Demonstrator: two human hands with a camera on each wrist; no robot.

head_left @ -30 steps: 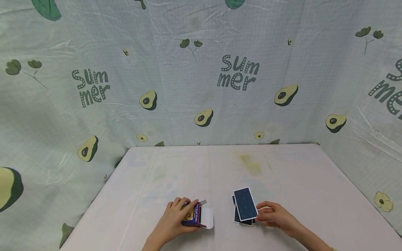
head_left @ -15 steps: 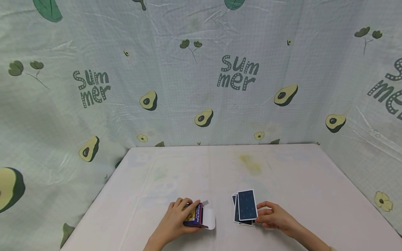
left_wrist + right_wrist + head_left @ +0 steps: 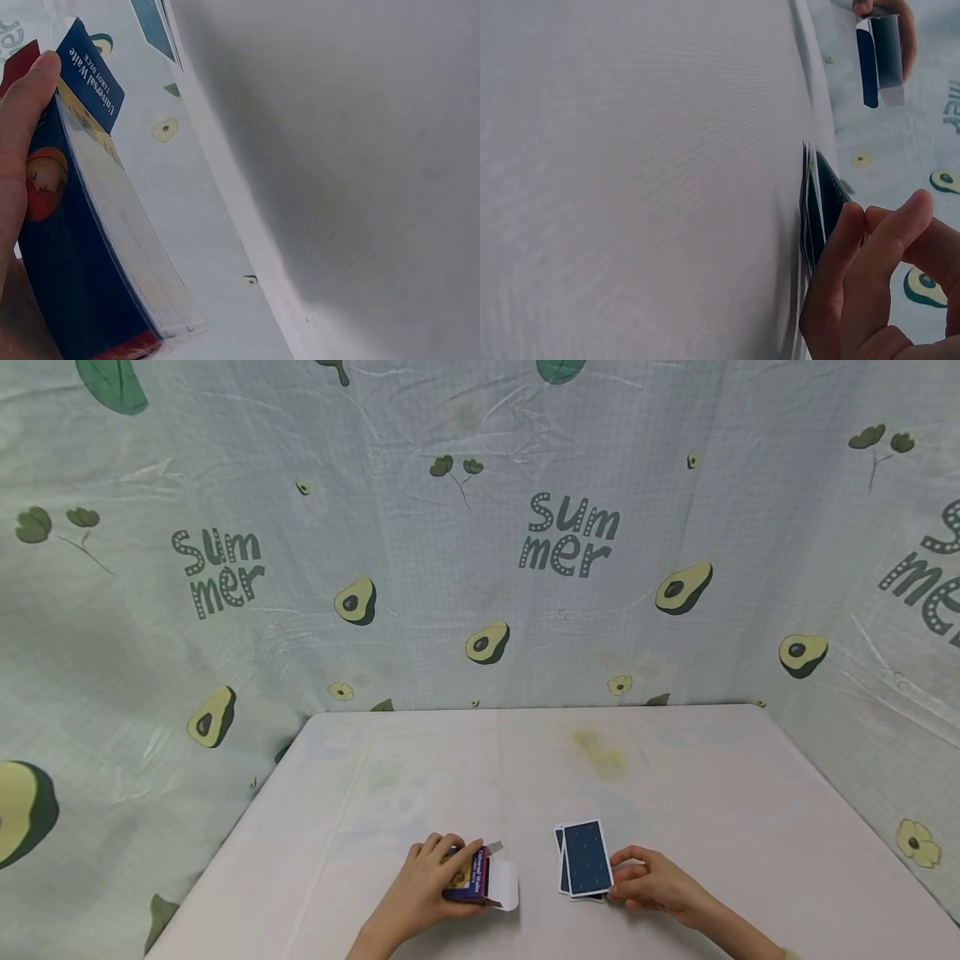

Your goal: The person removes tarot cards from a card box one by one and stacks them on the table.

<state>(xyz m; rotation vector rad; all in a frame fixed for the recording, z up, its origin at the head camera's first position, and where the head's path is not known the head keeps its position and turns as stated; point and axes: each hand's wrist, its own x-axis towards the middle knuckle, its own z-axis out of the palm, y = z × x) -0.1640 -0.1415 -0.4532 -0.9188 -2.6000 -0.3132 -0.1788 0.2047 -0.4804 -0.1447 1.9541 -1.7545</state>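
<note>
Several blue-backed cards (image 3: 587, 857) sit in an uneven stack over the white table (image 3: 637, 777), long axis running away from the person. The right hand (image 3: 652, 883), the nearer one, is just to their right, thumb and fingers pinching that edge. Farther left, the left hand (image 3: 423, 885) grips a box (image 3: 467, 878), its open end facing the cards.

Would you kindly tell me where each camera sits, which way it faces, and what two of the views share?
Head: worn on the head, facing forward and down at the white table; left hand and right hand show.
Left wrist: worn there, facing the box; part of the left hand shows.
Right wrist: worn there, facing the cards; both hands show partly.
Shared: head and right wrist both show box, cards and both hands.
</note>
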